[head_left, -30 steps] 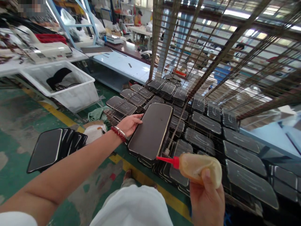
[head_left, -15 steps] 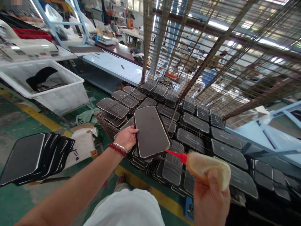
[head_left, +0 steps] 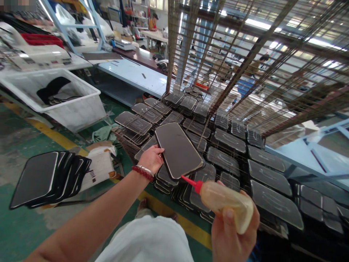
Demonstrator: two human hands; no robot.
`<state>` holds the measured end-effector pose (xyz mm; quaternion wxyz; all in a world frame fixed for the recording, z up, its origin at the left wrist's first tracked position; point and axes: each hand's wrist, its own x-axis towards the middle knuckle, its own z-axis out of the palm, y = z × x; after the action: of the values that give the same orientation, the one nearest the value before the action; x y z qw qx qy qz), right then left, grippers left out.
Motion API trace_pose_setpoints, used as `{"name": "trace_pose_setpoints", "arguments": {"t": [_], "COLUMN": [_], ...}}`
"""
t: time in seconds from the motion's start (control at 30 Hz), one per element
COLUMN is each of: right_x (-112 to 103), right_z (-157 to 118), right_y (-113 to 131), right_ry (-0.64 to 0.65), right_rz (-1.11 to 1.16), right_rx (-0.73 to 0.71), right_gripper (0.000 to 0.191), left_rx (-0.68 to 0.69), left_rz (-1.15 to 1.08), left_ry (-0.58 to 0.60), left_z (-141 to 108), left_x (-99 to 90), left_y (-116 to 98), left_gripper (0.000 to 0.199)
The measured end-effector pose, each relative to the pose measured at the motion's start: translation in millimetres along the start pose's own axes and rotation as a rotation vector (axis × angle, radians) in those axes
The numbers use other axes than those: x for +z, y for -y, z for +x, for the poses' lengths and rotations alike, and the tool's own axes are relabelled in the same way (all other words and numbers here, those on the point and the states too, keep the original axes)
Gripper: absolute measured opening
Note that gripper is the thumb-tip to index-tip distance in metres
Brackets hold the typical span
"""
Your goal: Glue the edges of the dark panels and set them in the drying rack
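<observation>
Red nozzle (head_left: 195, 184) close by a dark panel (head_left: 178, 150)

The left hand (head_left: 151, 159) pinches the panel's left edge above rows of similar pieces (head_left: 276, 203). The right hand (head_left: 236, 233) wraps a squeeze bottle (head_left: 222, 198), its tip just beside the panel's lower corner. 1 stack of black panels (head_left: 38, 178) lies to the left.

Bright white ceiling lights (head_left: 257, 24) shone through the wire rack (head_left: 242, 69). The counter (head_left: 133, 75) caught pale glare. The background looked soft, the edges stretched.
</observation>
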<state>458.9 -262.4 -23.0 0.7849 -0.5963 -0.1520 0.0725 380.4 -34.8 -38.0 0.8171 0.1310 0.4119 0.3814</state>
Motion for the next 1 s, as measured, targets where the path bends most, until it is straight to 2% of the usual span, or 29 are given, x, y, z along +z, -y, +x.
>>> {"name": "trace_pose_setpoints", "arguments": {"t": [0.07,0.23,0.3,0.43,0.53,0.6,0.7,0.8,0.9,1.0], "right_x": [1.9,3.5,2.2,1.0,2.0,2.7,3.7,5.0,8.5,17.8], "right_z": [-5.8,-10.4,-2.4,23.5,34.1,35.1,37.1,42.8,41.2,28.8], "right_y": [-1.6,-1.6,1.5,12.6,14.9,8.4,-10.4,-27.4,-35.6,-40.9], "right_ry": [0.018,0.062,0.059,-0.007,-0.023,0.016,0.09,0.04,0.037,0.083], "right_rz": [0.004,-0.004,-0.005,0.004,0.021,0.074,0.224,0.432,0.603,0.694], "right_rx": [-0.03,0.007,-0.028,-0.202,-0.223,-0.115,0.223,0.472,0.6,0.719], "right_gripper": [0.055,0.059,0.059,0.054,0.053,0.054,0.044,0.033,0.034,0.034], "left_rx": [0.008,0.036,0.045,0.051,0.058,0.069,0.048,-0.029,-0.05,-0.014], "left_rz": [-0.007,0.006,0.02,0.027,0.009,-0.017,-0.091,-0.169,-0.197,-0.201], "left_ry": [-0.006,-0.022,-0.018,-0.004,0.015,0.018,-0.029,-0.092,-0.103,-0.08], "left_z": [-0.7,-4.1,-5.9,-8.6,-7.0,-3.1,4.5,9.0,7.2,-0.1], "left_x": [-0.1,-1.1,-2.5,-5.6,-6.3,-5.9,-4.0,0.3,8.8,19.3], "left_y": [0.6,1.1,1.0,0.6,0.6,0.3,-0.5,4.8,24.3,54.0], "left_gripper": [0.035,0.031,0.029,0.029,0.03,0.03,0.027,0.024,0.021,0.023]}}
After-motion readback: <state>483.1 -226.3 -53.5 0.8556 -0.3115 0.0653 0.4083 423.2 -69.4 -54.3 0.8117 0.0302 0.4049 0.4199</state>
